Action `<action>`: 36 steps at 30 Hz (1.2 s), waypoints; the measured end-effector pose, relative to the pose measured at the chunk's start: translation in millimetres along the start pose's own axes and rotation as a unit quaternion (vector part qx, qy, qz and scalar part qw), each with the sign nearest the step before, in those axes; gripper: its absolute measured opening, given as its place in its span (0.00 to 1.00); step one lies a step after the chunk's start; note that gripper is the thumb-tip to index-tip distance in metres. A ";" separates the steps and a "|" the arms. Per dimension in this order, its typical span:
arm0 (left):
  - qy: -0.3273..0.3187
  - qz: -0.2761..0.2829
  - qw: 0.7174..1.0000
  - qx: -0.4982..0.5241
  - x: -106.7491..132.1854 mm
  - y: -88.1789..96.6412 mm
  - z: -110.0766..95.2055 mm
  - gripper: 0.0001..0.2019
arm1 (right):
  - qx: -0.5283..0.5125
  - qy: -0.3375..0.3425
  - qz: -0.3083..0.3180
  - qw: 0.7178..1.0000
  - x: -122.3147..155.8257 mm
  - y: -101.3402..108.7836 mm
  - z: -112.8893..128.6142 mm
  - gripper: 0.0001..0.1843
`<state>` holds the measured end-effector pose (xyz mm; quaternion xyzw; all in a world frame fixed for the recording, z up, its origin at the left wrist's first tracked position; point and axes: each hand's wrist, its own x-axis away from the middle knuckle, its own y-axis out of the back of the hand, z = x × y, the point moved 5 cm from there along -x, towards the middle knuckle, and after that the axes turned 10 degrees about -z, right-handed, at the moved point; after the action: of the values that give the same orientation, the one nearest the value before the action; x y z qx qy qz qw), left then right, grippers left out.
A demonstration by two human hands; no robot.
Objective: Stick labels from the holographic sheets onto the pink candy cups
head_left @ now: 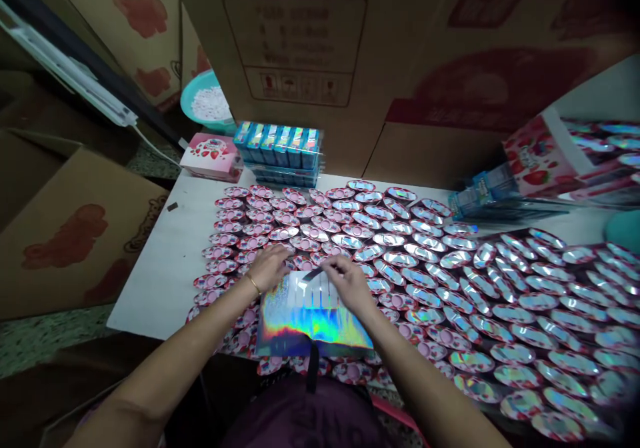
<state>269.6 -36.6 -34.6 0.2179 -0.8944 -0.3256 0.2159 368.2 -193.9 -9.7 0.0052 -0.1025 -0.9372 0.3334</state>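
A shiny rainbow-reflecting sheet (315, 328) lies in front of me, with rows of pale strips on its upper part. Over its upper left corner is my left hand (270, 269), fingers bent and close together; what lies under the fingertips is hidden. My right hand (347, 283) pinches a narrow dark strip (313, 274) between thumb and fingers, just above the sheet. Around both hands spread many oval red-edged pieces (400, 259) in close rows. Those on the left show pink round centres, while many on the right have shiny silvery faces.
Behind the rows stand blue shiny packs (277, 148) in clear wrap and a pink strawberry box (213, 155). A large carton (310, 55) rises at the back. A teal basin (200, 101) holds small pale pieces. More cartons (80, 235) stand left of the white table (150, 261).
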 end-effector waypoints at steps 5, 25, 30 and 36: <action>0.168 0.039 0.918 0.358 -28.2 -39.2 -36.8 0.22 | -0.151 -0.188 -0.172 0.955 -29.2 42.7 -38.6 0.13; 0.054 -0.184 0.978 -0.080 -103.8 -107.1 -90.7 0.17 | 0.346 -0.053 -0.311 0.884 -77.8 86.5 -76.2 0.08; 0.041 -0.211 0.972 -0.092 -103.8 -102.0 -99.2 0.19 | 0.356 -0.065 -0.307 0.880 -82.3 90.7 -73.6 0.08; 0.007 -0.111 0.993 -0.040 -64.8 -35.6 -53.3 0.11 | 0.294 0.081 -0.204 0.930 -59.6 85.7 -47.2 0.10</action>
<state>359.2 -52.9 -37.5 0.3091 -0.8495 -0.3812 0.1935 471.7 -230.3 -42.6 0.2000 -0.3426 -0.9093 0.1254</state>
